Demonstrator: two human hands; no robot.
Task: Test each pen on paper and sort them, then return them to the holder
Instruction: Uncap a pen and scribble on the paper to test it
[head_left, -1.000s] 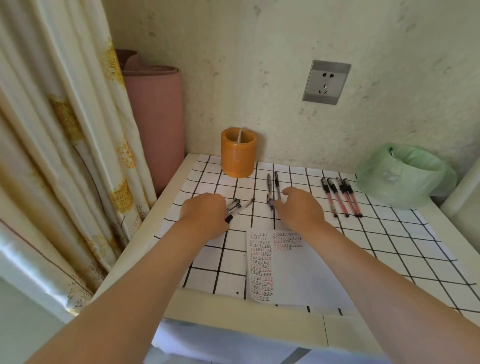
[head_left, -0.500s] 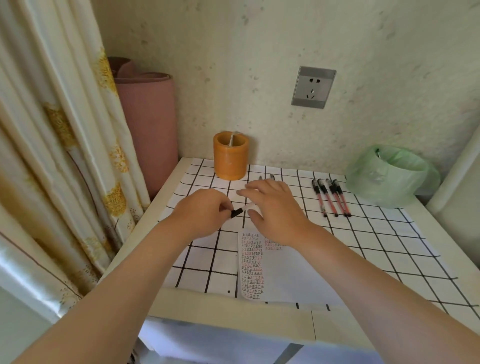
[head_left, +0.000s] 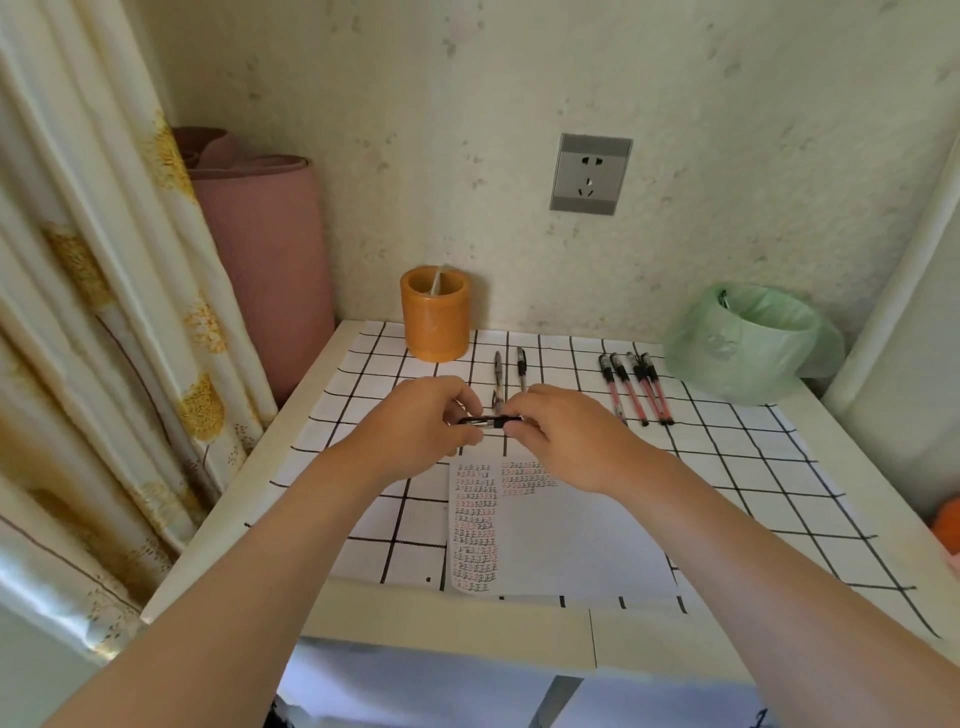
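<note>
A white table with a grid-patterned cloth stands against a speckled wall. At centre, the left hand and right hand each pinch one end of a black pen held level, with the scribbled paper at six o'clock. The orange holder stands at eleven o'clock, and four red pens lie at two.

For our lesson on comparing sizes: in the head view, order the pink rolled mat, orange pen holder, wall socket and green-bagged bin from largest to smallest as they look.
1. pink rolled mat
2. green-bagged bin
3. orange pen holder and wall socket: look about alike, so unranked.
</note>
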